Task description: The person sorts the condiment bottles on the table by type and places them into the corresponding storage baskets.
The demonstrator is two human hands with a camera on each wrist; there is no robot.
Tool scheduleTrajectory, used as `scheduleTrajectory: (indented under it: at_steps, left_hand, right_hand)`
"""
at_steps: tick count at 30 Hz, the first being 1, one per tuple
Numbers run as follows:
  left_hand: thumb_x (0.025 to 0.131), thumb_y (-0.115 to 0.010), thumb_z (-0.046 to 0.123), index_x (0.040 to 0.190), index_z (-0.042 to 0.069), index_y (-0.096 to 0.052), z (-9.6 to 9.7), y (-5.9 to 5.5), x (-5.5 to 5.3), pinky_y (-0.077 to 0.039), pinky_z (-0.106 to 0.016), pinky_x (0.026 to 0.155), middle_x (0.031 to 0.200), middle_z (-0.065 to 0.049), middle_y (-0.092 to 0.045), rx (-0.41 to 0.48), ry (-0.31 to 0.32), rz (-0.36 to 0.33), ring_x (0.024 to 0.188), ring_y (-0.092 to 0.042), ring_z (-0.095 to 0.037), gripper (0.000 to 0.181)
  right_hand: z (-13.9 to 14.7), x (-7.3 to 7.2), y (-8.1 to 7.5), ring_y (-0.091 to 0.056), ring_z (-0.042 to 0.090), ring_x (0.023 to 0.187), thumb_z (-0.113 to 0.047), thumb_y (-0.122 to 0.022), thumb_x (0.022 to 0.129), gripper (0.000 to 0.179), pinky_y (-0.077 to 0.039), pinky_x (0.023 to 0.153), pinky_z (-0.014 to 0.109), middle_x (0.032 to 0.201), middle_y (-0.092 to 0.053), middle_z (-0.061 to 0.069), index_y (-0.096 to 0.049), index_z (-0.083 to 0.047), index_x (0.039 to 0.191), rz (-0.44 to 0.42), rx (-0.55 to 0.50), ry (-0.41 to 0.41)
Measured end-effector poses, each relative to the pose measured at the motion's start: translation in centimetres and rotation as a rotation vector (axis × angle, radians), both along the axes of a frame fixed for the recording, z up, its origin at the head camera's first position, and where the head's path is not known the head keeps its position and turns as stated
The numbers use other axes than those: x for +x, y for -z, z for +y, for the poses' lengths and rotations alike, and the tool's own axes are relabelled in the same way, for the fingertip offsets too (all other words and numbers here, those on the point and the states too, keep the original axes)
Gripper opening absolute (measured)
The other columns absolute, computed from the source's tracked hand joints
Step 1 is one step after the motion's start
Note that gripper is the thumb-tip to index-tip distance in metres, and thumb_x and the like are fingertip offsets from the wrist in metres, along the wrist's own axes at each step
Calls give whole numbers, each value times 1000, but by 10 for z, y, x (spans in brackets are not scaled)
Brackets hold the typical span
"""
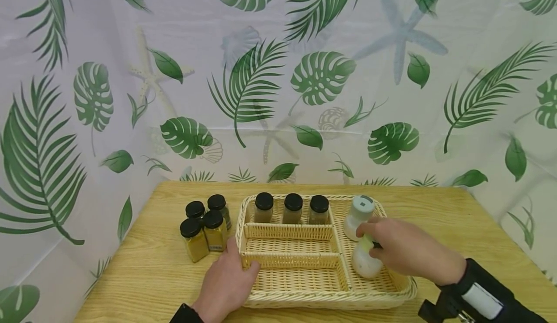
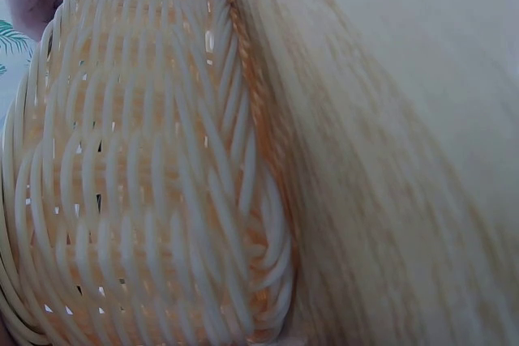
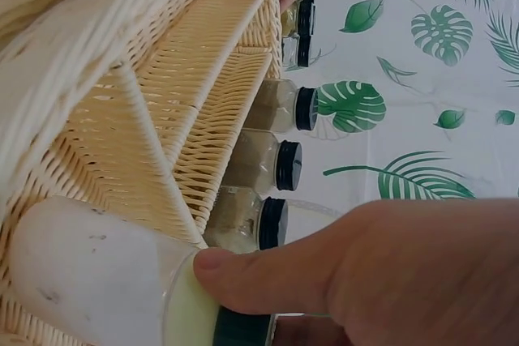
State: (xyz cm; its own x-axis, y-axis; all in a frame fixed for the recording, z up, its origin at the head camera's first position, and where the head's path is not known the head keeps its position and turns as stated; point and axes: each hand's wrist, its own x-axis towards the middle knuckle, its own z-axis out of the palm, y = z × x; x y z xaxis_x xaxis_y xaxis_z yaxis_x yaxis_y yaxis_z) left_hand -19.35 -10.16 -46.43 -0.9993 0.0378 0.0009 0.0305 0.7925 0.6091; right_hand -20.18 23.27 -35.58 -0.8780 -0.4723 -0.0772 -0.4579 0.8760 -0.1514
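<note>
A wicker basket with divided compartments sits on the table. My left hand grips its left wall near the front corner, thumb over the rim. By its pale green neck and dark cap, my right hand holds a clear jar of white contents in the basket's right compartment. Whether the jar's base touches the basket floor, I cannot tell. Just behind it in that compartment stands another jar with a pale lid. In the left wrist view, the basket's woven outer wall fills much of the picture.
In the back-left compartment stand three black-capped jars. Several black-capped spice jars cluster on the wooden table left of the basket. A leaf-patterned cloth hangs behind and at the sides.
</note>
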Motion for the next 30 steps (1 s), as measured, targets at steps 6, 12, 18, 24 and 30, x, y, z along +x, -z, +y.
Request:
scheduleTrajectory:
  at_steps: [6, 12, 18, 24, 30]
  left_hand:
    - [87, -58, 44, 141, 0, -27, 0, 0, -1, -50, -42, 64, 109, -19, -64, -3, -5, -8, 83, -61, -22, 75]
    - [87, -58, 43, 140, 0, -28, 1, -1, -1, -50, -43, 65, 109, -20, -64, -3, -9, -11, 84, -61, -23, 75]
    - [87, -58, 43, 141, 1, -27, 1, -1, 0, -50, -44, 67, 111, -20, -63, -3, -22, -16, 86, -60, -23, 76]
    - [87, -59, 43, 141, -1, -26, 1, 0, -1, -50, -44, 67, 110, -20, -63, -6, -20, -27, 86, -61, -23, 77]
    - [87, -59, 44, 141, 0, -28, 1, 0, -1, -50, -43, 65, 108, -19, -64, -3, -16, -20, 84, -61, -23, 77]
  right_hand:
    - [2, 0, 6, -56, 12, 78, -7, -76, 75, 30, -50, 62, 33, 103, -63, 4, -67, -14, 103, 24, -13, -18]
    - [3, -2, 11, -59, 15, 86, -9, -77, 76, 33, -52, 64, 35, 109, -63, 7, -67, -15, 107, 39, -28, -25]
    - [2, -3, 16, -57, 13, 83, -14, -77, 77, 34, -49, 59, 30, 110, -62, 6, -67, -18, 109, 69, -22, -19]
    - [3, -1, 18, -55, 19, 94, -23, -77, 77, 39, -51, 62, 34, 116, -60, 8, -66, -20, 114, 68, -25, 17]
    - [10, 4, 19, -49, 29, 111, -37, -74, 81, 50, -53, 73, 45, 127, -55, 11, -62, -18, 126, 120, -43, 30]
